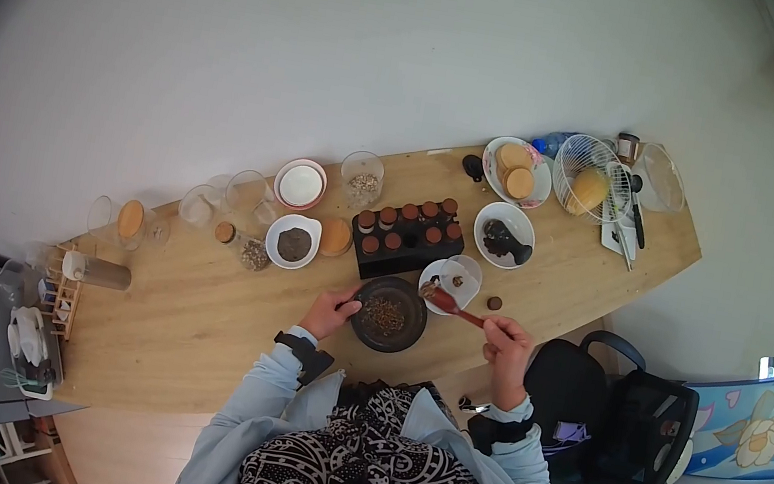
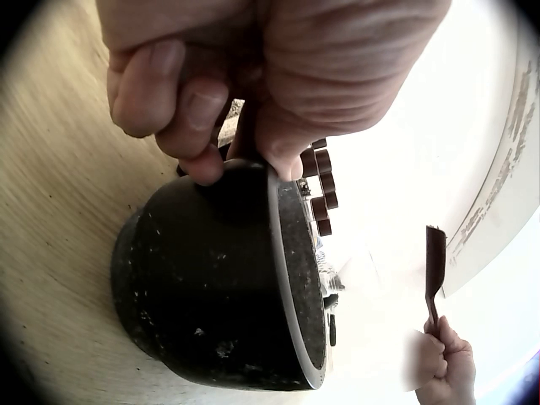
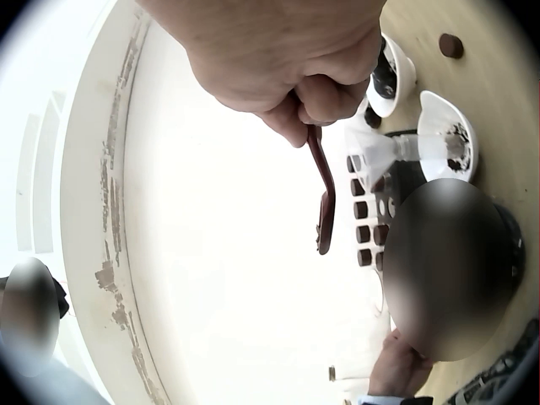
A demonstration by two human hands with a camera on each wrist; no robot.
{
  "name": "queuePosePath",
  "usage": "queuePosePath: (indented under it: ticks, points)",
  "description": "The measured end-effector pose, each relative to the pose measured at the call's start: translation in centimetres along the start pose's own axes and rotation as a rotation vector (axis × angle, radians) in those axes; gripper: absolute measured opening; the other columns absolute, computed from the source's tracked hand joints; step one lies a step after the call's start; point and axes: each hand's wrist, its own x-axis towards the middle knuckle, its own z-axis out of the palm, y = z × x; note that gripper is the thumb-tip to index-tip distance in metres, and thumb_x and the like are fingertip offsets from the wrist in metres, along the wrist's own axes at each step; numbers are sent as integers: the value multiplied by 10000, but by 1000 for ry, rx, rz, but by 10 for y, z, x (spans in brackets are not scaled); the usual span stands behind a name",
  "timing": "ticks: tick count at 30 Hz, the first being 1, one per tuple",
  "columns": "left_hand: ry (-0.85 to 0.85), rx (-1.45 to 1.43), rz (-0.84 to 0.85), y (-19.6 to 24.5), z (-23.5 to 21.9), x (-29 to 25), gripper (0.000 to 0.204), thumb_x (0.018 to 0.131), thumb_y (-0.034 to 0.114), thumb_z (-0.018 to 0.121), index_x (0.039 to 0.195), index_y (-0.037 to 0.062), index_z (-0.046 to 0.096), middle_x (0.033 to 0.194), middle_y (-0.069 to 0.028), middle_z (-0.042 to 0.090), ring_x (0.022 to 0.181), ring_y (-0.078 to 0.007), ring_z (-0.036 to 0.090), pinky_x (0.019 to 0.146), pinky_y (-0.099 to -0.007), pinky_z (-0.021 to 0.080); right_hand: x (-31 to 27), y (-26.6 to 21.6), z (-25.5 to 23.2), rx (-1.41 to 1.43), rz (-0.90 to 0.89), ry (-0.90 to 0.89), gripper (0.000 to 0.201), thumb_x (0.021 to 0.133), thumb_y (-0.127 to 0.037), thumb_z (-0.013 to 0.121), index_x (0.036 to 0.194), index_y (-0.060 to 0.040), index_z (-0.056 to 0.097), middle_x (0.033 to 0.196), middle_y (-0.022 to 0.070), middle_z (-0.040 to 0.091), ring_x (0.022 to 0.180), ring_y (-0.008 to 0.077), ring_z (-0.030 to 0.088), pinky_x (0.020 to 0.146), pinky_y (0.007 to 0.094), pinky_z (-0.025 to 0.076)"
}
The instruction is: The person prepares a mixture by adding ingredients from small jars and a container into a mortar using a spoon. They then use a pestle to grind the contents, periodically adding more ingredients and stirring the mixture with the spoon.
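Note:
My left hand [image 1: 327, 314] grips the rim of a black mortar [image 2: 219, 278], thumb on top and fingers curled against its outer wall. Coarse brown bits [image 1: 385, 317] lie in the mortar. To the right, my right hand [image 1: 507, 357] pinches the handle of a reddish-brown wooden spoon [image 3: 327, 215], held up above the table. Small pieces sit on the spoon's head, which overlaps a white bowl [image 3: 466, 139] in the head view. A clear funnel [image 3: 371, 156] and dark bits lie in that bowl.
Behind the mortar stands a black rack [image 1: 384, 263] of brown-capped vials. A loose brown cap [image 1: 495, 303] lies right of the bowl. Another white bowl [image 1: 486, 219] holds a black pestle [image 1: 508, 243]. Bowls and glass jars line the back; a wire basket [image 1: 566, 169] stands far right.

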Motion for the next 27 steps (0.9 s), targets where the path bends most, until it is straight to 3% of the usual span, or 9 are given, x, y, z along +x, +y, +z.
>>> queuePosePath:
  ticks: [3, 6, 8, 10, 12, 16, 20, 23, 27]
  points:
    - [30, -69, -23, -1, 2, 1, 448, 891, 141, 607, 1326, 75, 525, 714, -56, 553, 643, -108, 491, 646, -280, 453, 5, -18, -9, -66, -128, 86, 106, 851, -71, 672, 918, 10, 681, 643, -42, 509, 462, 19, 359, 425, 195, 232]
    - [5, -18, 14, -3, 1, 1, 453, 929, 145, 571, 1368, 66, 488, 793, 42, 537, 666, -62, 425, 617, -225, 402, 8, -24, -13, -208, -228, 136, 97, 858, -65, 665, 921, 6, 685, 657, -43, 525, 486, 25, 392, 437, 199, 257]
    - [27, -15, 21, -4, 2, 1, 455, 911, 150, 589, 1351, 75, 502, 751, -9, 544, 658, -88, 458, 640, -252, 428, 10, -24, -12, -295, -287, 159, 89, 858, -62, 664, 916, 2, 685, 662, -33, 540, 508, 34, 421, 443, 208, 286]
    - [47, -11, 29, -8, 2, 2, 456, 893, 156, 608, 1334, 85, 517, 710, -60, 552, 649, -113, 491, 662, -280, 454, 13, -21, -8, -746, -831, 149, 91, 849, -56, 667, 928, -12, 677, 696, 24, 579, 549, 117, 519, 471, 272, 388]
    - [6, -15, 9, -12, 2, 3, 441, 937, 134, 561, 1367, 65, 490, 803, 41, 536, 672, -64, 436, 622, -229, 408, 11, -22, -5, -916, -943, 123, 104, 841, -48, 668, 941, -16, 669, 720, 58, 584, 581, 174, 553, 499, 304, 424]
    - [1, -16, 10, -11, 2, 3, 442, 937, 129, 560, 1368, 67, 489, 805, 40, 535, 673, -63, 438, 619, -229, 408, 8, -22, 0, -1192, -1130, 75, 149, 829, -42, 673, 976, -22, 653, 744, 108, 578, 620, 293, 591, 539, 366, 471]
    - [7, -33, 10, -5, 1, 1, 446, 933, 135, 566, 1368, 69, 491, 806, 39, 533, 674, -60, 432, 617, -227, 403, -4, -31, 5, -1068, -1127, 79, 144, 830, -34, 667, 972, -18, 652, 741, 107, 584, 602, 266, 584, 529, 348, 463]
    - [10, -31, -2, 2, -1, 1, 452, 914, 149, 589, 1350, 70, 503, 774, -3, 546, 669, -79, 455, 641, -247, 426, -14, -29, 12, -932, -984, -34, 153, 832, -27, 662, 985, -20, 650, 742, 108, 594, 599, 227, 575, 540, 328, 452]
    - [23, -59, 9, 3, 1, 1, 451, 898, 153, 607, 1331, 64, 518, 738, -31, 549, 658, -96, 473, 656, -264, 445, 2, 31, 21, -724, -486, -244, 116, 857, -64, 649, 961, -13, 636, 723, 110, 595, 622, 189, 564, 576, 300, 444]
